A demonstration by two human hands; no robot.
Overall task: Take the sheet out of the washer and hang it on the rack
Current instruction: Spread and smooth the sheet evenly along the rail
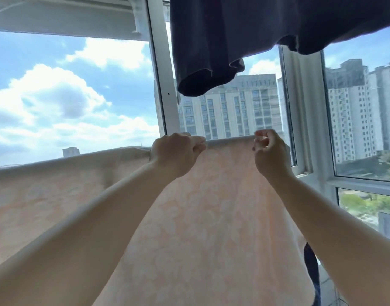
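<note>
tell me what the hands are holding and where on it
Both hold the peach patterned sheet at its top fold. The left hand grips the fold with curled fingers; the right hand pinches it, further right.

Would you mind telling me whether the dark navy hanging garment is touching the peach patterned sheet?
Apart. In the head view, the dark navy hanging garment ends well above the peach patterned sheet, with buildings showing between them.

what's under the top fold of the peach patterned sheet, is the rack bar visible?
No. The peach patterned sheet drapes over its top edge and covers whatever carries it; no bar shows. The left hand and right hand pinch that edge. Behind it are the white-framed window and buildings.
</note>
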